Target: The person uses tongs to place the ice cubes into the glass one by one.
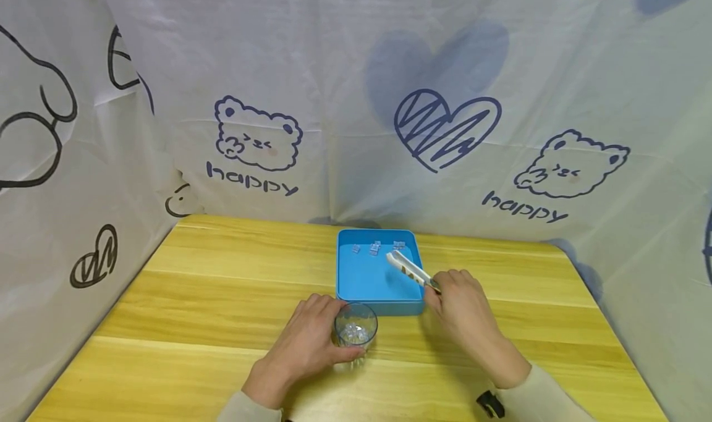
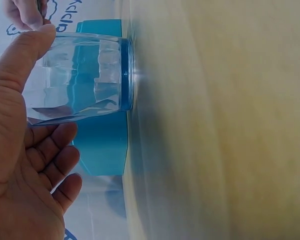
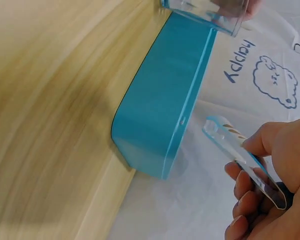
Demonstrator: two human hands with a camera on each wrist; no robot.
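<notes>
My left hand (image 1: 306, 341) grips a clear drinking glass (image 1: 356, 311) between thumb and fingers. The glass stands upright on the table, several clear cubes (image 1: 354, 333) at its bottom. With thumb and curled fingers, my right hand (image 1: 466, 304) holds a pair of white tongs (image 1: 410, 270) with gold-brown marks. Their tips hang over the inside of a shallow blue tray (image 1: 367, 286), and in the right wrist view a small clear piece (image 3: 212, 126) shows between them. More clear cubes (image 1: 375, 248) lie toward the tray's far side.
The wood-grain table (image 1: 233, 286) stretches to both sides of the tray. Behind it hangs a white cloth (image 1: 345, 101) with printed bears and hearts, and it also covers the sides. A small black object (image 1: 491, 403) shows by the right sleeve.
</notes>
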